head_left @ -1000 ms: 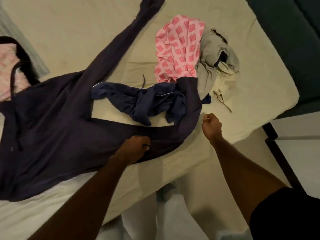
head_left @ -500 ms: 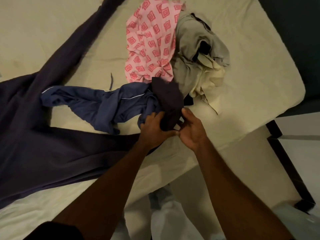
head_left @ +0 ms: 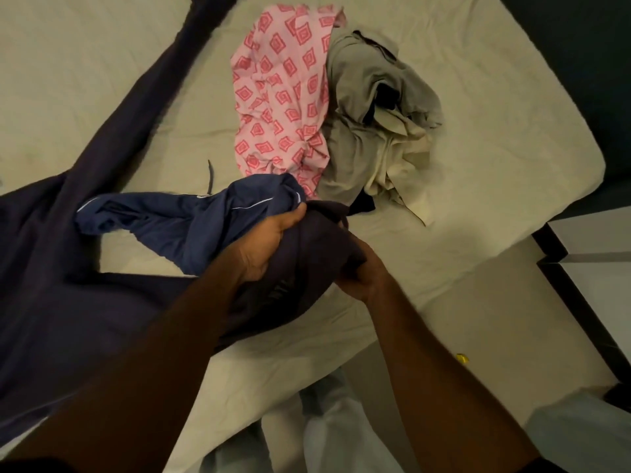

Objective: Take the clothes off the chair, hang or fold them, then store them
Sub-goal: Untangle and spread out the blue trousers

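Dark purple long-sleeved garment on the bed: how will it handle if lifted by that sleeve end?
Likely floppy: the dark purple garment lies flat and creased, and its sleeve bunches where the left hand and right hand grip it. Its spread-out body should trail and drag. It may pull the blue garment, which seems to lie against it.

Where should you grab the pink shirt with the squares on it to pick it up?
Probably the pink patterned garment at its far edge, reaching in from the bare sheet on its left. Its near end is tucked under the blue garment, and its right side touches the grey clothes, so those could get dragged along.
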